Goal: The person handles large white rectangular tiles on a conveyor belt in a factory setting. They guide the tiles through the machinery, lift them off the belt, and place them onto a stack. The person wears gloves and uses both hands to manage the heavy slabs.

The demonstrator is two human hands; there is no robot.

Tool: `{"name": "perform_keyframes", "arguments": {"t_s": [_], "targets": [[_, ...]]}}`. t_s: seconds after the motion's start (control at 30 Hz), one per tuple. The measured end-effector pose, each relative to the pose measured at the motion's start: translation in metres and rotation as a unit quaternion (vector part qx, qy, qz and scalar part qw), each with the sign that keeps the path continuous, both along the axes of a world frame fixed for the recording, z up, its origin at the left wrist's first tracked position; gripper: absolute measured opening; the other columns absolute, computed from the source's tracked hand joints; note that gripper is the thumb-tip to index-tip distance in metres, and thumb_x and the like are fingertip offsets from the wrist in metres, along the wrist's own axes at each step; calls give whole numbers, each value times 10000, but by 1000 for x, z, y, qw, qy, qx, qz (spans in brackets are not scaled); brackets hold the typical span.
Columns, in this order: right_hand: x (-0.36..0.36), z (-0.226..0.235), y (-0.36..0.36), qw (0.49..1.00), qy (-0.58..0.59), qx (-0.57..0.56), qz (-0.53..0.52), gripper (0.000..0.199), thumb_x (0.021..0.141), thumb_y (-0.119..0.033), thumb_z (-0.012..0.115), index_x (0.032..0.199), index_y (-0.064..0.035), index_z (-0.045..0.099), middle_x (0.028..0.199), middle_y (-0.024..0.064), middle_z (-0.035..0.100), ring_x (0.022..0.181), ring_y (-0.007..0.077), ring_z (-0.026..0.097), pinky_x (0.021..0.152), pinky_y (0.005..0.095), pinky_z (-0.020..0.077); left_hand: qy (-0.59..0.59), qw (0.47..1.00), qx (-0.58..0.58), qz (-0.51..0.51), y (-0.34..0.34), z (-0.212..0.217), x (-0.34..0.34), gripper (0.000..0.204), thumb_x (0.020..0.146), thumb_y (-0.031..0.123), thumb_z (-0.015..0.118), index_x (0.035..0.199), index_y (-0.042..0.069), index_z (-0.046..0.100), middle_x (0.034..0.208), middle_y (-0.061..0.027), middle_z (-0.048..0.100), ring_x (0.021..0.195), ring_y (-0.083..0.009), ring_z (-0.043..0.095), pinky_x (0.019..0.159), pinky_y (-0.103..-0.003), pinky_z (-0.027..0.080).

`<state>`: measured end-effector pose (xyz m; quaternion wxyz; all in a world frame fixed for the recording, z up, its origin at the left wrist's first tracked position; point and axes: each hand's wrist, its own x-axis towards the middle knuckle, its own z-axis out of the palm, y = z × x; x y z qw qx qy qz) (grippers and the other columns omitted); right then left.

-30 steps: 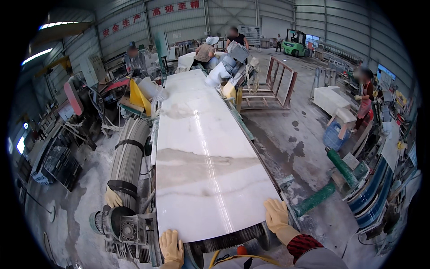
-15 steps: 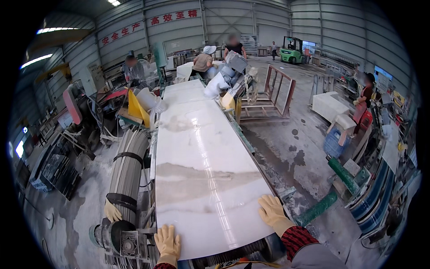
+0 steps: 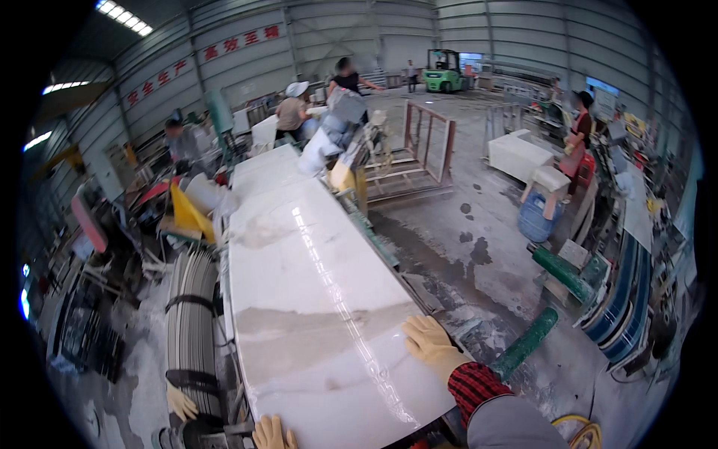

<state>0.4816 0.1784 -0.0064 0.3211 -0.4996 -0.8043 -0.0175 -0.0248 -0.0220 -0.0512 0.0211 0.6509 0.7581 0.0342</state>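
Note:
A long, glossy white stone slab (image 3: 299,277) with grey-brown bands stretches away in front of me. My left hand (image 3: 274,434), in a cream glove, rests at its near left corner with the fingers apart, partly cut off by the lower edge. My right hand (image 3: 432,344), gloved alike with a red-and-black checked cuff, lies flat on the slab by its right edge, fingers stretched forward. Neither hand grips anything. Another white slab (image 3: 265,168) lies end to end beyond the first. The slab's support underneath is mostly hidden.
Left of the slab stand a ribbed grey bellows (image 3: 191,314) and a loose-looking cream glove (image 3: 181,404). Green rollers (image 3: 529,340) jut out at right. A rusty metal frame (image 3: 430,150), co-workers (image 3: 292,112) and a green forklift (image 3: 446,75) are farther off. A yellow hose (image 3: 583,430) coils at lower right.
The view has swung right, so the scene sits farther left. My right hand has slid forward along the slab, closer to its brown band. A far co-worker now stretches an arm out.

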Motion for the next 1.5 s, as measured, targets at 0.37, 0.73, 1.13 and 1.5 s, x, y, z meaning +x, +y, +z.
{"name": "perform_keyframes", "arguments": {"t_s": [0.37, 0.73, 1.13, 1.5], "targets": [[9, -9, -40, 998, 54, 9, -41, 280, 964, -185, 653, 1220, -70, 646, 1224, 143, 647, 1193, 383, 617, 1035, 501, 511, -21, 999, 16, -26, -3, 14, 6, 639, 1180, 496, 453, 1721, 156, 468, 1796, -216, 379, 1649, -441, 322, 1348, -619, 208], [23, -8, -185, 992, 53, 18, -112, 345, 940, -152, 663, 1275, -74, 670, 1288, 160, 673, 1197, 413, 627, 1024, 513, 534, -59, 979, 175, -82, -1, -1, 5, 583, 1035, 314, 682, 1564, 108, 550, 1615, -222, 511, 1521, -473, 412, 1272, -618, 300], [-17, -51, -308, 957, 145, -29, -248, 402, 1028, -206, 716, 1383, -19, 715, 1430, 231, 711, 1359, 460, 632, 1182, 530, 487, -98, 977, 124, -145, -60, 16, 1, 585, 995, 288, 709, 1515, 75, 549, 1587, -238, 491, 1500, -470, 413, 1262, -586, 322], [-134, -51, -323, 471, 687, -535, -144, 615, 1152, -283, 643, 1655, 28, 472, 1596, 249, 622, 1444, 356, 639, 1189, 441, 565, -150, 963, 143, -170, -101, 25, 2, 573, 943, 239, 742, 1454, 57, 560, 1502, -237, 517, 1402, -467, 457, 1206, -581, 352]]}}
